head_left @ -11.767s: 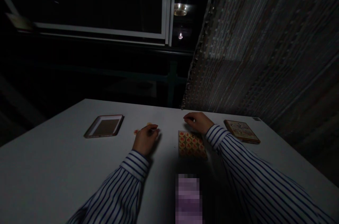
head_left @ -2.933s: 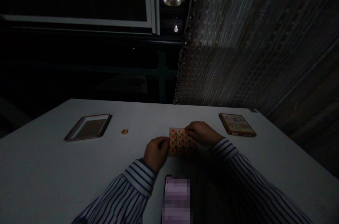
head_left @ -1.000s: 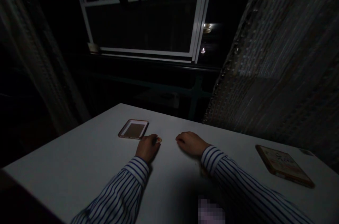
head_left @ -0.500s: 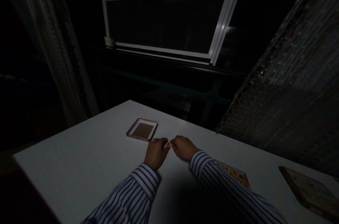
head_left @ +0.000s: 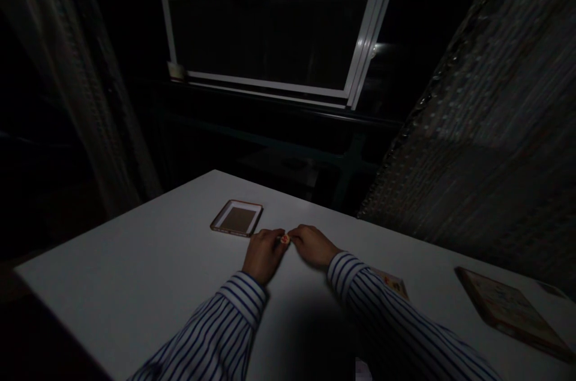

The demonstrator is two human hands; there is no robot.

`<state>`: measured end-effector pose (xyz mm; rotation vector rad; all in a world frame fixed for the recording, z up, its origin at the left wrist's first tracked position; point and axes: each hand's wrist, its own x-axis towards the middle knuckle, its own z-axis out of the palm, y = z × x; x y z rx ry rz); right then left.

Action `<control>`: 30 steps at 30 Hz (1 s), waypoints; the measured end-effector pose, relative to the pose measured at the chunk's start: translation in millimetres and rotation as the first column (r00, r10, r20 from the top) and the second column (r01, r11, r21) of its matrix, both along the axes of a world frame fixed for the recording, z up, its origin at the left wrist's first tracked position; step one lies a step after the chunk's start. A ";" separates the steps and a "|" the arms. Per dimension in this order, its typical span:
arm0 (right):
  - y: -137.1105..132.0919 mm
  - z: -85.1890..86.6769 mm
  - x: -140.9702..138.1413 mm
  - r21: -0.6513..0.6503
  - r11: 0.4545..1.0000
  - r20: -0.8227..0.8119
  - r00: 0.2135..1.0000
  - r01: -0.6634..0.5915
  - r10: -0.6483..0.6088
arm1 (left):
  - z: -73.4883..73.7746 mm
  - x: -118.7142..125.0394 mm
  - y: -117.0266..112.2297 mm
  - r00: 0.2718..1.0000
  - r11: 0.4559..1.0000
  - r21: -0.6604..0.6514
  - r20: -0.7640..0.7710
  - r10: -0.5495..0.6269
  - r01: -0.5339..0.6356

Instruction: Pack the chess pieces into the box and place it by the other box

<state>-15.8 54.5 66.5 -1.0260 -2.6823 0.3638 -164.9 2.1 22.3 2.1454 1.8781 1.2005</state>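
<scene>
Over the white table, my left hand and my right hand meet with fingers pinched. Between them is a small round pale piece with a red and yellow print; what kind of piece it is I cannot make out. Both hands' fingertips grip its edges. Just beyond my left hand lies a shallow square box part, open side up, with a brown panel inside. Partly hidden behind my right sleeve is a flat item printed in red and yellow.
A flat brown-edged box with a faint printed top lies at the table's right. Beyond the table's far edge are a white-framed window and a sheer curtain on the right. The room is dark.
The view has shifted slightly, moving the scene a little left. The piece has tilted in my fingers. My right sleeve now covers more of the printed item.
</scene>
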 end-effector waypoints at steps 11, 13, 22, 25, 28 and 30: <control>-37.1 39.6 35.7 -0.038 0.999 -0.108 0.994 -0.007 0.003 | 23.2 22.8 -29.0 0.994 0.987 0.136 0.049 -0.096 0.088; -44.6 42.6 44.7 -0.042 0.999 -0.144 0.990 -0.009 0.002 | 27.3 30.5 -36.2 0.992 0.985 0.137 0.068 -0.111 0.101; -77.1 53.4 99.9 -0.088 0.990 -0.340 0.931 0.108 -0.132 | 41.1 71.5 -61.9 0.977 0.975 0.146 0.107 -0.183 0.166; -85.8 54.4 120.5 -0.105 0.984 -0.401 0.900 0.141 -0.171 | 44.7 86.6 -67.4 0.967 0.965 0.156 0.106 -0.230 0.212; -94.6 51.6 139.3 -0.135 0.976 -0.460 0.861 0.171 -0.215 | 46.9 103.4 -70.8 0.957 0.952 0.169 0.099 -0.272 0.254; -100.6 48.4 151.0 -0.174 0.967 -0.492 0.834 0.187 -0.250 | 47.4 115.2 -71.8 0.949 0.944 0.172 0.094 -0.300 0.281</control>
